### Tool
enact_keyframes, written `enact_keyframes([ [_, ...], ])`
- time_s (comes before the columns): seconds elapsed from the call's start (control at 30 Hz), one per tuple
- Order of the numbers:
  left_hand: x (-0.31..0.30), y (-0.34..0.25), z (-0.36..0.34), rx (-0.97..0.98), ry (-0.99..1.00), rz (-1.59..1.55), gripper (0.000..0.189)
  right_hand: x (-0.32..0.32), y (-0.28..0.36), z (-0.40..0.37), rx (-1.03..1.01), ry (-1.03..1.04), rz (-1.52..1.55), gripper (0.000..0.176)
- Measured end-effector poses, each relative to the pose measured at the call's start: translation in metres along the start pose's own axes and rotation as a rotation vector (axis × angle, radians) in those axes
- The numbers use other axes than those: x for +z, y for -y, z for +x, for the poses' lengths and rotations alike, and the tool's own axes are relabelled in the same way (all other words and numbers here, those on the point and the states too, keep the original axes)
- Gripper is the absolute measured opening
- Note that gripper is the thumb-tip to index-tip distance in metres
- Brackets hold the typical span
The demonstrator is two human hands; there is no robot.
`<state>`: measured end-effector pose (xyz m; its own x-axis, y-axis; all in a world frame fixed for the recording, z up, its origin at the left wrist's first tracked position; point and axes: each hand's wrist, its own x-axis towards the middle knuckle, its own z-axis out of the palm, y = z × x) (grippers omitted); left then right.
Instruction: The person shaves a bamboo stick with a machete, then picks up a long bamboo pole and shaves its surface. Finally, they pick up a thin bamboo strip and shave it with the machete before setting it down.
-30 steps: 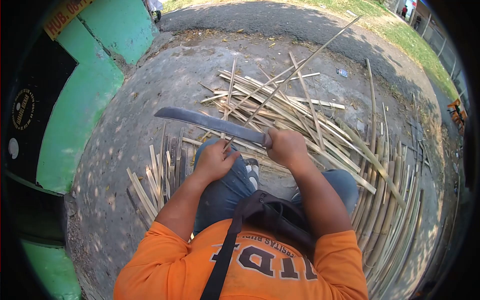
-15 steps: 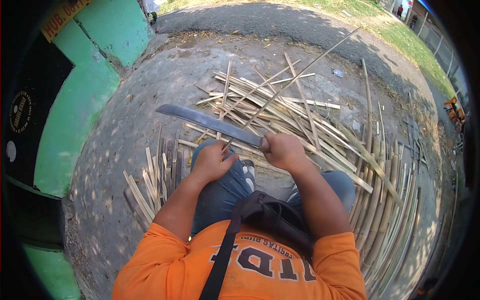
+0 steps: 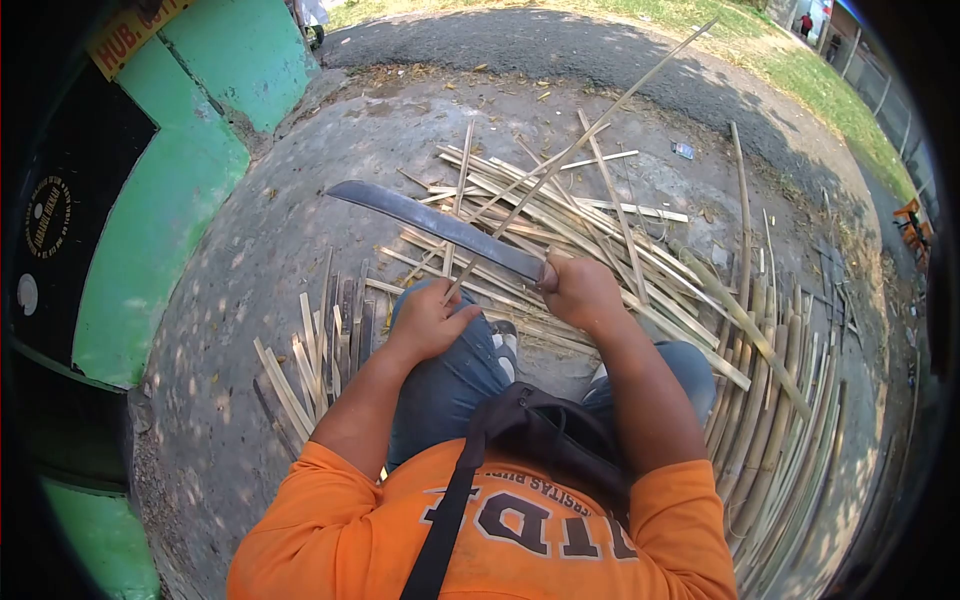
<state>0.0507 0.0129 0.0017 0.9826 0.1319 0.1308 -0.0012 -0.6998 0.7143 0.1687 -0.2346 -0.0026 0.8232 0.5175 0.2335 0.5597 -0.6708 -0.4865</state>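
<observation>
My right hand (image 3: 583,292) is wrapped round the short handle of a machete (image 3: 440,224). Its broad dark blade points to the left and crosses over a long thin bamboo strip (image 3: 652,80). Close to my left knee, my left hand (image 3: 428,322) grips the near end of that strip, thumb along it. From there the strip slants up and away to the right, its far tip over the road edge. Below both hands lies a loose pile of split bamboo strips (image 3: 590,232) on the concrete.
Whole bamboo poles (image 3: 765,410) lie in a row at my right. Shorter split pieces (image 3: 290,390) are gathered at my left. A green wall (image 3: 170,270) stands on the left, and an asphalt road (image 3: 450,45) runs across the front. My knees (image 3: 440,390) are bent under my arms.
The machete and my right hand have moved slightly forward and to the right. The strip's far tip has risen in view, and my left hand keeps its hold.
</observation>
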Motion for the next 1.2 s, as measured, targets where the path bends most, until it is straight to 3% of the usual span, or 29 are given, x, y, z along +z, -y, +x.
enact_keyframes([
  [0.17, 0.003, -0.001, 0.002, -0.028, 0.025, 0.023, 0.04, -0.003, 0.021, -0.007, -0.078, 0.169, -0.011, 0.01],
  [0.63, 0.005, 0.003, -0.001, 0.028, -0.03, 0.008, 0.036, -0.003, -0.003, 0.009, 0.031, 0.001, -0.125, 0.014],
  [0.73, 0.0, -0.002, -0.005, -0.008, -0.023, 0.006, 0.036, -0.025, -0.025, 0.02, 0.286, -0.049, 0.008, 0.022],
  [0.83, 0.0, -0.003, -0.003, -0.036, -0.01, -0.003, 0.038, -0.036, -0.036, 0.017, 0.318, -0.111, 0.011, 0.022],
  [0.97, 0.001, -0.009, 0.0, -0.037, 0.025, 0.05, 0.039, -0.02, -0.014, 0.006, 0.163, -0.031, -0.034, 0.017],
  [1.07, 0.002, -0.013, 0.0, -0.021, 0.03, 0.105, 0.039, -0.014, 0.015, -0.002, 0.001, 0.145, -0.117, 0.012],
  [1.2, 0.01, -0.002, -0.004, 0.024, -0.034, 0.125, 0.039, -0.01, 0.014, 0.002, 0.004, 0.215, -0.142, 0.013],
])
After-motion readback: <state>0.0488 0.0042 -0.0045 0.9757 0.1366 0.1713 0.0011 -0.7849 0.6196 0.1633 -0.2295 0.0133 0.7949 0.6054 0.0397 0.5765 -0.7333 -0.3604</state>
